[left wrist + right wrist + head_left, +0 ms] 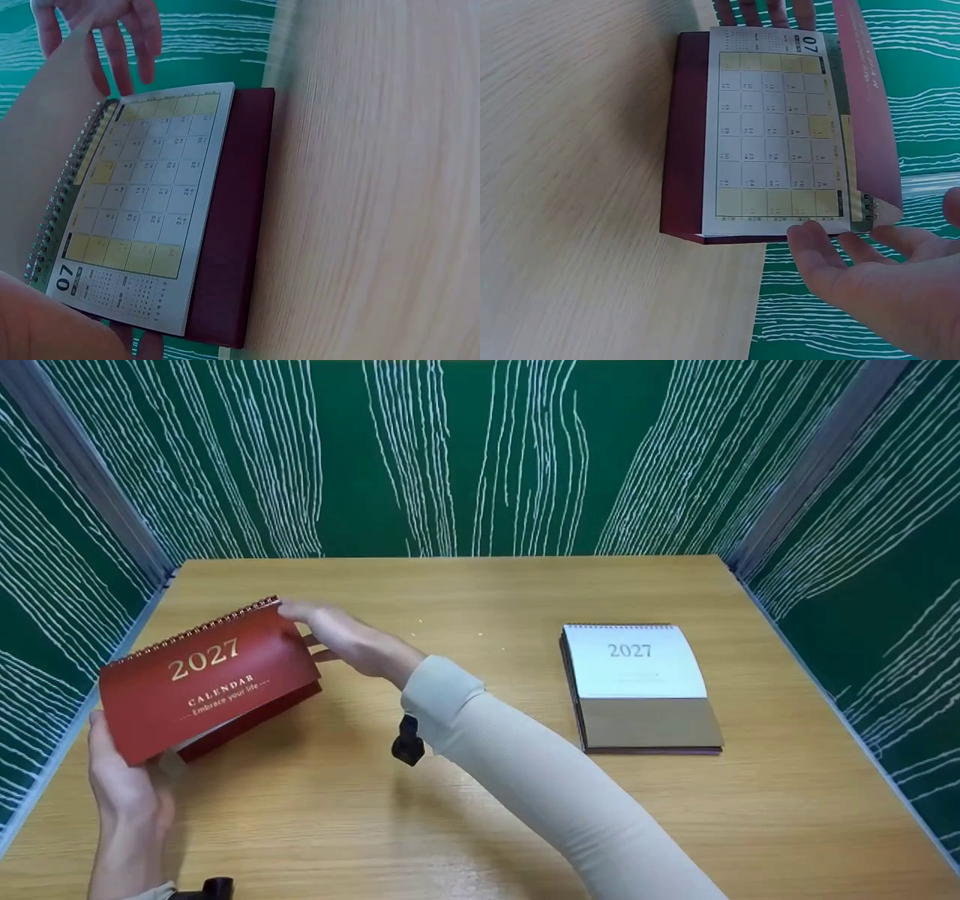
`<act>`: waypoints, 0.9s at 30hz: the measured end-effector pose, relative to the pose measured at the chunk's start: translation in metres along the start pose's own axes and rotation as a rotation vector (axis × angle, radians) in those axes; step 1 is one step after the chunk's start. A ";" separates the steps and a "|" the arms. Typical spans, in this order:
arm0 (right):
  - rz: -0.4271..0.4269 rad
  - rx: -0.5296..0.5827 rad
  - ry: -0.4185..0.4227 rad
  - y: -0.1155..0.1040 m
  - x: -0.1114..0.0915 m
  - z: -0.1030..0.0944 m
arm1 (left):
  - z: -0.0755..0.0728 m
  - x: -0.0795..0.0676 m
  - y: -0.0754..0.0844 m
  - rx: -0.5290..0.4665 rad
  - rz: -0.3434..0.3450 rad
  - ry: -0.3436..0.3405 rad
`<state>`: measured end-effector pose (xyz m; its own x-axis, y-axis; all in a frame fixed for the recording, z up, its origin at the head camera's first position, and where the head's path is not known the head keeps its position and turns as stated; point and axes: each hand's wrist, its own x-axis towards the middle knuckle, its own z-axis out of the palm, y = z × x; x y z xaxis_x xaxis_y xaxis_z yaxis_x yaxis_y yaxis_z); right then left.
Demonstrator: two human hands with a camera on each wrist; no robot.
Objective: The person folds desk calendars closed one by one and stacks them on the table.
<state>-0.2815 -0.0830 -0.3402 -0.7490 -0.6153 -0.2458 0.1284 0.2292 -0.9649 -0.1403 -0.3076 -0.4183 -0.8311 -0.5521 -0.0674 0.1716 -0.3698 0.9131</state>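
Observation:
A red 2027 desk calendar [217, 675] is held tilted above the table's left side in the head view. My left hand [127, 787] grips its lower left end, the thumb at the front and fingers behind. At the opposite end, my right hand [349, 637] touches the edge near the spiral binding with fairly straight fingers. Both wrist views show the cover [874, 112] lifted off a month page [142, 180] marked 07, above a dark red base [232, 225]. Fingertips of the right hand [877, 277] meet the page's end in the right wrist view.
A second 2027 desk calendar [637, 660], white over a tan base, stands on the right of the wooden table [480, 810]. Green walls [480, 457] with white wavy lines enclose the back and sides. Small pale specks lie mid-table.

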 end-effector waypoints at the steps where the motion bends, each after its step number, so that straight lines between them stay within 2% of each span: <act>1: 0.001 -0.008 0.002 0.000 0.000 0.000 | -0.002 0.001 0.001 0.007 -0.014 -0.002; 7: -0.002 -0.037 -0.007 0.002 0.002 -0.001 | -0.007 0.004 0.004 0.079 -0.075 -0.035; 20: -0.004 -0.047 -0.009 0.010 0.006 0.001 | 0.001 -0.001 0.005 0.362 -0.074 -0.017; 27: -0.028 -0.056 0.055 0.018 0.009 0.004 | 0.002 0.000 0.002 0.424 -0.052 0.037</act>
<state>-0.2839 -0.0876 -0.3601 -0.7864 -0.5803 -0.2118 0.0713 0.2553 -0.9642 -0.1413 -0.3065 -0.4154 -0.8120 -0.5702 -0.1248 -0.1091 -0.0618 0.9921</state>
